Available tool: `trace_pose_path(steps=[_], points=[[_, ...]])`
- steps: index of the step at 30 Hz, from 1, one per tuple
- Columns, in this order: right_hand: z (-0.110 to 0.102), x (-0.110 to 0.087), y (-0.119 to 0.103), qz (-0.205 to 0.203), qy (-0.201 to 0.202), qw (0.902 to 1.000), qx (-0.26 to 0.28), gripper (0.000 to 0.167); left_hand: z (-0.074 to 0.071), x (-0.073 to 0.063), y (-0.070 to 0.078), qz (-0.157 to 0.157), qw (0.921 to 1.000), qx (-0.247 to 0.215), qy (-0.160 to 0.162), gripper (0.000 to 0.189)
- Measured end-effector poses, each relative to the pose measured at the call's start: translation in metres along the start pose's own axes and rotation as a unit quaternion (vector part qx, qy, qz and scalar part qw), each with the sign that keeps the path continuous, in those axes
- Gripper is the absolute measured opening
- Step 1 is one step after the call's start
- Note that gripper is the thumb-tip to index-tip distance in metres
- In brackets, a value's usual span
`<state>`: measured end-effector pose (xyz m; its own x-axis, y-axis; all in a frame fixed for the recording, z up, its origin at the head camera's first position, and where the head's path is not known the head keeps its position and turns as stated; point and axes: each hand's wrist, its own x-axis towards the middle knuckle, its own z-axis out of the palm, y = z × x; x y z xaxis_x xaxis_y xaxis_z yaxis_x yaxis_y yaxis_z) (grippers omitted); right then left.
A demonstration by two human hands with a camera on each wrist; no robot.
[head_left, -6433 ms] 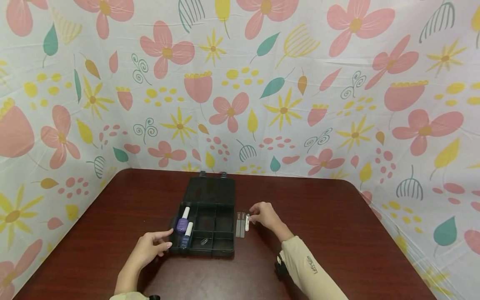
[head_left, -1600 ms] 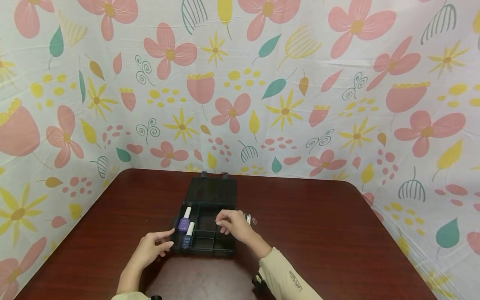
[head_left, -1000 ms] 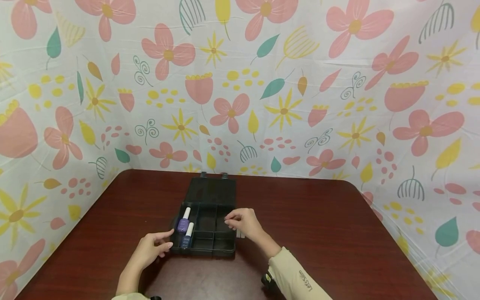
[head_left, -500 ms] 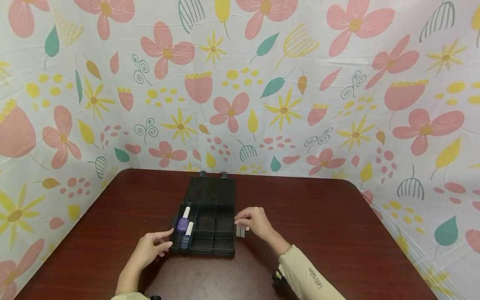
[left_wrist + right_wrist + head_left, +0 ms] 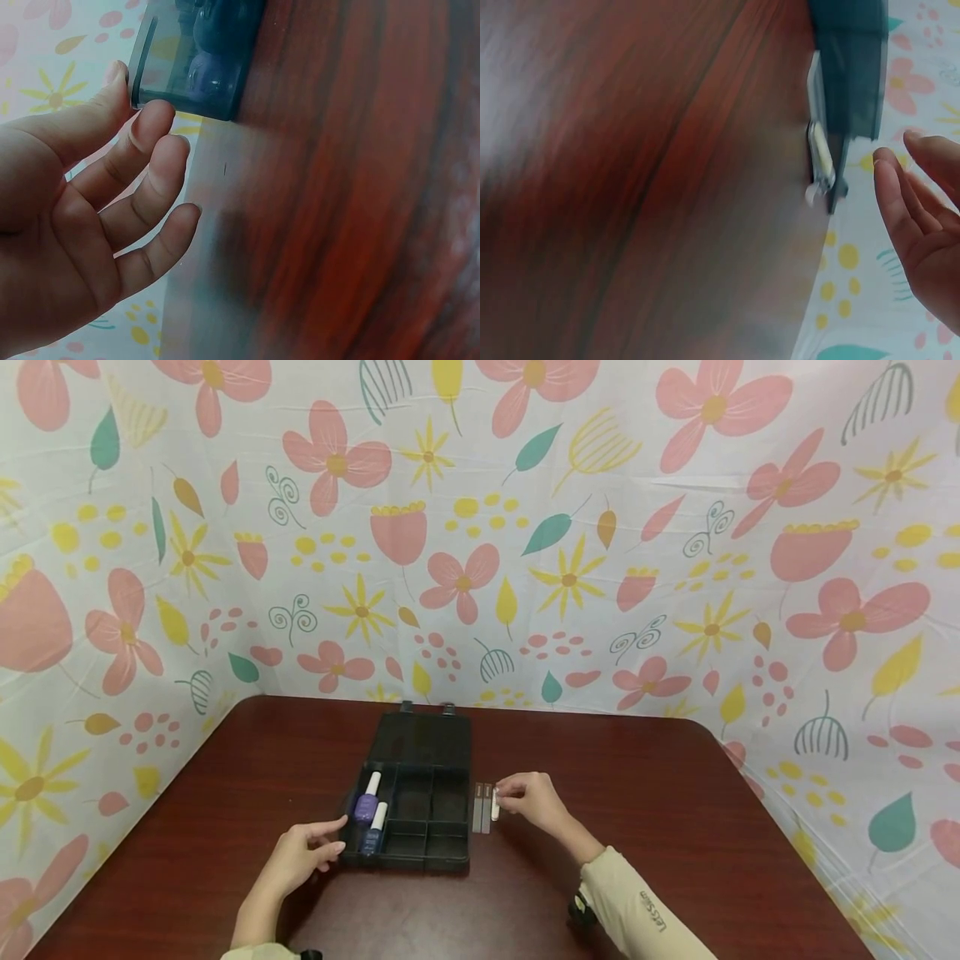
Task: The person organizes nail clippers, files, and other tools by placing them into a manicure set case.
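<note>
A black compartment box (image 5: 405, 862) lies open on the table with its lid folded back. My left hand (image 5: 296, 856) pinches its front left corner between thumb and index finger, the other fingers loosely bent. In its left compartment lean a purple nail polish bottle (image 5: 366, 808) and a dark blue one (image 5: 371, 840), both white-capped. To the right of the box, two slim grey strips (image 5: 482, 814) lie beside a pale nail clipper (image 5: 494, 811). My right hand (image 5: 534, 800) hovers by the clipper; in the right wrist view its fingers (image 5: 889, 187) hold nothing visible.
A small whitish curled piece (image 5: 811, 195) shows at the clipper's end in the right wrist view. A floral cloth (image 5: 480, 527) hangs behind and at both sides of the dark red wooden table (image 5: 637, 827).
My right hand has drawn back rightward from over the box to the clipper. The clear oval piece seen earlier in the front middle compartment no longer shows there. My left hand stays put.
</note>
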<state>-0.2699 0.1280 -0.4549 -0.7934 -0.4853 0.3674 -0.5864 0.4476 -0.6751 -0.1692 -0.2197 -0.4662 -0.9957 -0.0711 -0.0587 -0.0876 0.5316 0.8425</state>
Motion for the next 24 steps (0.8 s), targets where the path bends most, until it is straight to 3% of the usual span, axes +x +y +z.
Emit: trace_pose_path(steps=[14, 24], points=[[-0.013, -0.002, 0.023, 0.01, -0.015, 0.9945, -0.103, 0.003, -0.001, 0.0, 0.0, 0.0, 1.0, 0.001, -0.002, 0.039], [-0.015, -0.001, 0.029, 0.08, -0.058, 0.9795, -0.175, 0.007, 0.0, 0.0, 0.0, -0.003, 1.0, 0.002, -0.001, 0.038]])
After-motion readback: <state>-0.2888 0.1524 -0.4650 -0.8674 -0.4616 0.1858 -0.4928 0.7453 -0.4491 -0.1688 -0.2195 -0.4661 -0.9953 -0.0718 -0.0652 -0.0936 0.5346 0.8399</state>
